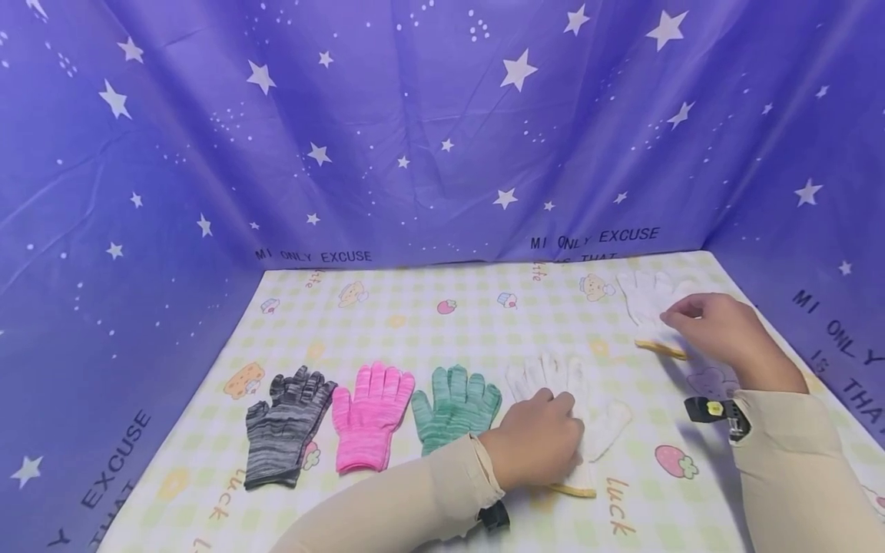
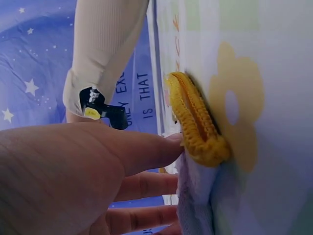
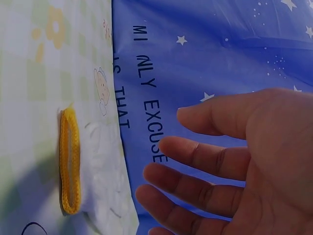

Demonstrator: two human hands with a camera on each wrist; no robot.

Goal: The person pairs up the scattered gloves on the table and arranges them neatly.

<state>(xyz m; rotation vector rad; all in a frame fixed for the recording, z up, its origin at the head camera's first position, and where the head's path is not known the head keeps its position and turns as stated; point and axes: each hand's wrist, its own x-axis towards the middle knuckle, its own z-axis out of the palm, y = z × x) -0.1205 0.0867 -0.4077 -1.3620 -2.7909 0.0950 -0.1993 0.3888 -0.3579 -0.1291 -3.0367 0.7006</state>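
My left hand [image 1: 542,438] lies over a white knitted glove [image 1: 553,372] with a yellow cuff. In the left wrist view its thumb [image 2: 151,152] touches the glove beside the yellow cuff [image 2: 195,117], and the extended fingers rest against the white knit. Above a second white glove [image 1: 643,296] at the far right is my right hand [image 1: 719,330]. Seen from the right wrist, its loosely bent fingers [image 3: 195,188] hold nothing and stand apart from that glove's yellow cuff [image 3: 70,161].
Left of the near white glove lie a green glove [image 1: 456,403], a pink glove [image 1: 369,415] and a grey-black striped glove [image 1: 283,430], side by side, fingers pointing away. A checked tablecloth [image 1: 415,330] covers the table. Purple star-printed curtains [image 1: 415,115] enclose it behind and at both sides.
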